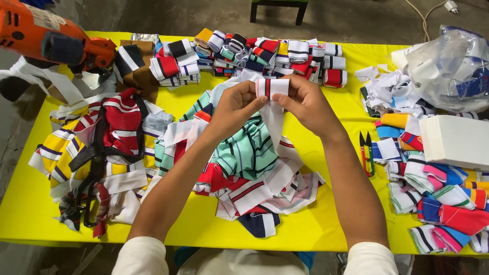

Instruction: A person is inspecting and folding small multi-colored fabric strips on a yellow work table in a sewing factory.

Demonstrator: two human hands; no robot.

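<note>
Forearms in pale sleeves reach up from the bottom edge, over the yellow counter (305, 234), and meet above the middle heap of cloth. Between them they hold a white strip (271, 87) with thin red and dark stripes, folded at the top. Its folded end runs crosswise, left to right, while the loose tail hangs straight down toward the person, over a green striped piece (247, 153).

Left hand (235, 104) is closed in a pinch on the strip's left edge, thumb and forefinger tips pressed to the cloth. Right hand (304, 102) is likewise closed in a pinch on the right edge, fingers curled over the top. Both sit level and equally near; the strip lies directly between them, touching both.

Beyond the hands, at the far edge, stands a row of rolled strips (265, 53), straight ahead of the held one. Small snips (367, 153) lie to the right, nearer the right hand, beside a white box (453, 140). An orange tool (46, 35) sits far left.
</note>
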